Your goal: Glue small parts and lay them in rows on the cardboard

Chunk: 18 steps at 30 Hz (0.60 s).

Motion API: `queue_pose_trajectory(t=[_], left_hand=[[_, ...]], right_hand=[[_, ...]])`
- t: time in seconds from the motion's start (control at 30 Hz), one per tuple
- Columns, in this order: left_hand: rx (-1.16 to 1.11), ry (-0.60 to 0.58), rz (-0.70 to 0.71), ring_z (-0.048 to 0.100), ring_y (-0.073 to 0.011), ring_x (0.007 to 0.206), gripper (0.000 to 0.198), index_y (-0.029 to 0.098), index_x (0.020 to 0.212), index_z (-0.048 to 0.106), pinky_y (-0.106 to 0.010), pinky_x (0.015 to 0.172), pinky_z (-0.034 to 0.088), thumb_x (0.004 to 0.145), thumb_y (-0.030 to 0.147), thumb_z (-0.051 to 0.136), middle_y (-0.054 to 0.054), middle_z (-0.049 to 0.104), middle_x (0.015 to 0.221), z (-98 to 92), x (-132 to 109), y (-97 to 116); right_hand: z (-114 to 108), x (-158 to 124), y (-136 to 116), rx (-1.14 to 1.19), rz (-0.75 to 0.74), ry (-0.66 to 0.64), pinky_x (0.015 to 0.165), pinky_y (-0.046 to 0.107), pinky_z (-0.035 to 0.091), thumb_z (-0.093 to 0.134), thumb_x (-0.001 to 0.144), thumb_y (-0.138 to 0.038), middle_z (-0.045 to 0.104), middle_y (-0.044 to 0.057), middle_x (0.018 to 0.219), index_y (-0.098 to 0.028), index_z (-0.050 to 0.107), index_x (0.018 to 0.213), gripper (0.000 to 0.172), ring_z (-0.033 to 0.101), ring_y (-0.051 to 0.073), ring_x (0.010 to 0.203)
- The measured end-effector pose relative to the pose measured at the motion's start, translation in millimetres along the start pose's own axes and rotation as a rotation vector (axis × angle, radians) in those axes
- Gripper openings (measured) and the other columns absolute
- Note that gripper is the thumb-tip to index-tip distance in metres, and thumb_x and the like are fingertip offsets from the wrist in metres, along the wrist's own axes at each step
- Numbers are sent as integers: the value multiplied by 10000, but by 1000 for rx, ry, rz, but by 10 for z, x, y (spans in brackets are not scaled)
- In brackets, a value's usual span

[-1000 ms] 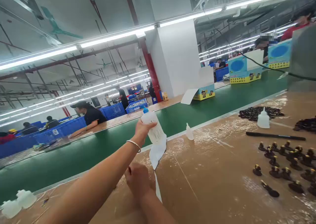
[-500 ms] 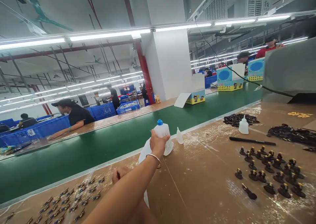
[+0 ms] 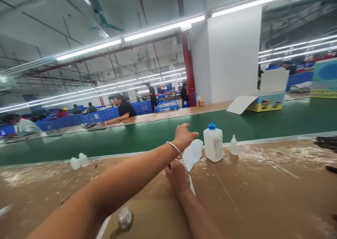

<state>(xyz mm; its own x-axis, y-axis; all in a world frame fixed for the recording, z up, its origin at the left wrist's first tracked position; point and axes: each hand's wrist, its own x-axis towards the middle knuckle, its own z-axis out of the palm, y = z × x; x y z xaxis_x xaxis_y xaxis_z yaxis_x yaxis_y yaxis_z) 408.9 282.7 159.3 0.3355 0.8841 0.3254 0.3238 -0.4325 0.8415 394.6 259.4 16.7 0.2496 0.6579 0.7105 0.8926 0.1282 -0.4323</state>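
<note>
Four bottles on your near tabletop (image 3: 252, 193), and both of your hands over it.
You have one large bottle (image 3: 213, 147) with one blue cap (image 3: 211, 126), and three small white bottles: a lone bottle (image 3: 233, 146) to its right and a pair (image 3: 79, 161) well off to the left. Count one white sheet (image 3: 193, 154) and one round pale piece (image 3: 125, 218). You have one left hand (image 3: 184, 135), one bracelet (image 3: 174, 147) on that wrist, and one right hand (image 3: 177, 176). Two cartons (image 3: 269, 103) show on one green belt (image 3: 158, 128).
</note>
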Motion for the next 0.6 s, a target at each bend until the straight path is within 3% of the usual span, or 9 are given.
queue_pose_trajectory(t=[0.1,0.2,0.27,0.33,0.43,0.6], left_hand=[[87,64,56,607,-194,734,159,143,761,703,-315,699,430,639,245,713,-47,669,730,-1003,-174,11],[177,162,47,561,-157,626,149,158,655,703,-273,624,395,632,305,693,5,622,595,-1979,-659,-132],[238,211,-5,524,-141,567,171,156,614,703,-262,581,366,611,327,703,14,606,554,-2481,-1104,-345],[286,246,-78,493,-130,522,193,152,576,695,-255,543,337,613,341,696,17,592,520,-2839,-1559,-650],[339,292,-182,485,-133,500,222,156,578,691,-248,522,324,631,370,670,26,575,486,-3179,-2136,-1196],[429,291,-299,596,-186,606,202,161,625,701,-267,595,398,646,352,638,-5,668,586,-3560,-2701,-1903]], right_hand=[[189,-84,-63,42,-26,-81,699,258,496,482,932,-342,550,31,903,-133,551,974,224,545,100,758],[266,-83,12,34,-40,-101,695,258,493,481,933,-344,550,25,871,-125,552,946,230,542,96,739],[288,-71,64,6,-49,-103,688,252,491,479,933,-347,549,23,862,-128,553,936,231,539,94,731],[299,-71,88,-32,-62,-106,677,244,489,478,933,-353,548,21,856,-131,553,930,234,536,91,720],[309,-93,85,-88,-75,-111,663,236,486,482,931,-358,546,18,845,-132,553,922,237,532,87,707],[313,-121,86,-113,-80,-93,642,220,472,500,922,-346,535,2,779,-136,551,841,231,521,80,675]])
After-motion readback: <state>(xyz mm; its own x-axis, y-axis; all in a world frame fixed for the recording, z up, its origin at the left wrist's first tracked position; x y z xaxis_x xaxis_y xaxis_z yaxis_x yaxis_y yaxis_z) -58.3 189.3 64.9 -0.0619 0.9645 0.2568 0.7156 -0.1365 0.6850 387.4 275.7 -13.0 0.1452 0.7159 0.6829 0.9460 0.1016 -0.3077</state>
